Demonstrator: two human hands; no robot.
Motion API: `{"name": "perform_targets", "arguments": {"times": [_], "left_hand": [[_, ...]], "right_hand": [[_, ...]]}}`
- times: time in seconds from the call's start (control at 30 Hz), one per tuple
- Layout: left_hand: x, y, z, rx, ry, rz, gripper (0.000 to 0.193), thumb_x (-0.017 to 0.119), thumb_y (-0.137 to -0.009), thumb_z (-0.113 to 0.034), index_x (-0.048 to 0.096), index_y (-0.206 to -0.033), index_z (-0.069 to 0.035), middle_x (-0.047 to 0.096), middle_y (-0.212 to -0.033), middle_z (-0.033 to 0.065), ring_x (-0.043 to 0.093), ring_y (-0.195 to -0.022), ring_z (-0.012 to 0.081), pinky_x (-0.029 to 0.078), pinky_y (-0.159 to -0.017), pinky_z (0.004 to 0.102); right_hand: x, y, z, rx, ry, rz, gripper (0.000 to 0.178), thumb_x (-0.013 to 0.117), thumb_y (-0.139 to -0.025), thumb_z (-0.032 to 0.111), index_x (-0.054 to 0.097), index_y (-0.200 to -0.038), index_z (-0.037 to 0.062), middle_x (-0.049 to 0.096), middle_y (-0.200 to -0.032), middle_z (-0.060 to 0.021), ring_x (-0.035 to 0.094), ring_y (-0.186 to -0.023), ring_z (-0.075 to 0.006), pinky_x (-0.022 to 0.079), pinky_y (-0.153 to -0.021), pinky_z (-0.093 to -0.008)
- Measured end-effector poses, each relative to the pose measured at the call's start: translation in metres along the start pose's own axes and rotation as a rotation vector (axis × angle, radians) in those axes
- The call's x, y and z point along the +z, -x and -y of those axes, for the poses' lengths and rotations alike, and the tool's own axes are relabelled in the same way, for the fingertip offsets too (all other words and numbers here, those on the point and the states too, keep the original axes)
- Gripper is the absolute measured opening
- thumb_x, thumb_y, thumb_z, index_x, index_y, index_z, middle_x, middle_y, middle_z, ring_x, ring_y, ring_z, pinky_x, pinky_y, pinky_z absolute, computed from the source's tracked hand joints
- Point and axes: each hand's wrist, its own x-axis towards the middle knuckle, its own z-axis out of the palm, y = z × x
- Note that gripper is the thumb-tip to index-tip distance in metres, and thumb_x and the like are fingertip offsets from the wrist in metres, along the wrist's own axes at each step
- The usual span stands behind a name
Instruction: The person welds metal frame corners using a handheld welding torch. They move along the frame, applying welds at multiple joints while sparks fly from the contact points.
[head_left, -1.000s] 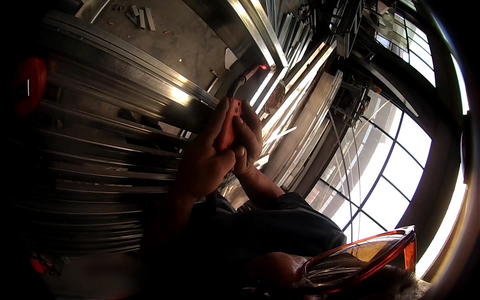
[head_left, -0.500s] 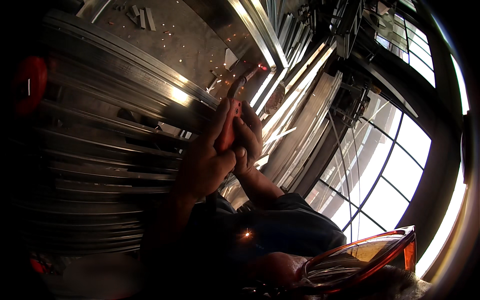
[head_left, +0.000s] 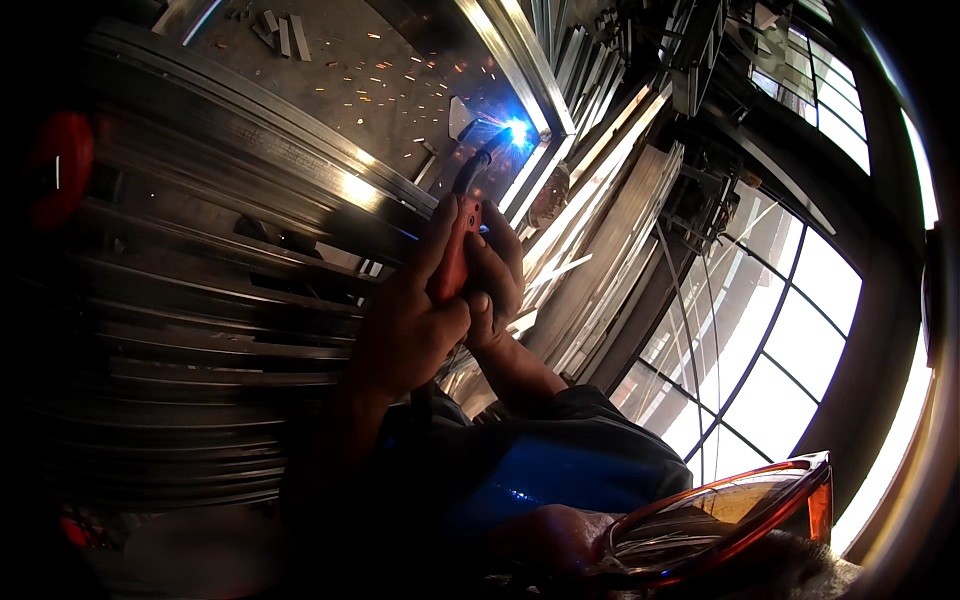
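Note:
A red-handled welding torch (head_left: 455, 265) is gripped by both my hands in the middle of the view. My left hand (head_left: 405, 335) wraps it from the left, thumb along the handle. From the right, my right hand (head_left: 502, 270) closes its fingers around it. The torch's dark bent neck (head_left: 468, 176) points up and away. At its tip burns a bright blue-white arc (head_left: 516, 131), close to the inner corner of a shiny metal frame (head_left: 553, 112). The glare hides the exact contact spot. Orange sparks fly leftward from it.
Long metal bars (head_left: 230, 130) lie side by side at the left. More metal lengths (head_left: 610, 220) are stacked beyond the frame's right side. Offcuts (head_left: 285, 37) lie on the grey floor (head_left: 340, 60). Large windows (head_left: 770, 350) stand at the right, and orange-rimmed glasses (head_left: 720, 520) show at lower right.
The dull red glow at the torch tip has become a bright blue-white arc with more sparks. Blue light now falls on the dark clothing. My hands have barely moved.

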Motion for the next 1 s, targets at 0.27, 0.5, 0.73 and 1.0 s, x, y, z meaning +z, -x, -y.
{"name": "perform_targets", "arguments": {"times": [0.27, 0.5, 0.73, 1.0], "left_hand": [[-0.0006, 0.0008, -0.0037, -0.006, -0.006, 0.000, 0.098, 0.058, -0.082, 0.000, 0.018, -0.170, -0.016, 0.036, -0.168, 0.0211, 0.041, -0.152, 0.0397, 0.039, -0.121, 0.0452], [0.0001, 0.0023, -0.0028, 0.042, -0.070, -0.023, 0.096, 0.058, -0.082, -0.001, 0.020, -0.169, -0.013, 0.037, -0.168, 0.0209, 0.039, -0.153, 0.0398, 0.036, -0.123, 0.0458], [-0.0007, 0.0034, -0.0001, 0.014, -0.024, -0.014, 0.096, 0.060, -0.083, -0.003, 0.021, -0.169, -0.012, 0.040, -0.165, 0.0229, 0.042, -0.151, 0.0395, 0.038, -0.122, 0.0444], [-0.0023, 0.0045, 0.0012, 0.047, -0.079, -0.034, 0.096, 0.060, -0.081, -0.003, 0.023, -0.169, -0.013, 0.052, -0.151, 0.0257, 0.066, -0.110, 0.0303, 0.055, -0.090, 0.0384]], "right_hand": [[-0.0018, 0.0013, -0.0013, 0.014, 0.014, 0.019, 0.066, 0.051, -0.104, 0.053, 0.069, -0.131, -0.0051, 0.050, -0.147, -0.0381, 0.057, -0.133, -0.0488, 0.047, -0.109, -0.0518], [0.0005, 0.0010, -0.0022, -0.038, -0.020, 0.010, 0.062, 0.051, -0.105, 0.049, 0.067, -0.137, -0.0025, 0.048, -0.148, -0.0397, 0.054, -0.136, -0.0490, 0.045, -0.112, -0.0529], [-0.0004, 0.0018, -0.0042, -0.065, -0.030, 0.009, 0.063, 0.052, -0.105, 0.049, 0.068, -0.134, -0.0045, 0.049, -0.147, -0.0402, 0.056, -0.134, -0.0495, 0.046, -0.111, -0.0526], [-0.0004, 0.0054, -0.0058, -0.025, -0.018, 0.007, 0.067, 0.053, -0.103, 0.053, 0.068, -0.135, -0.0043, 0.051, -0.145, -0.0385, 0.058, -0.130, -0.0476, 0.047, -0.110, -0.0511]]}}
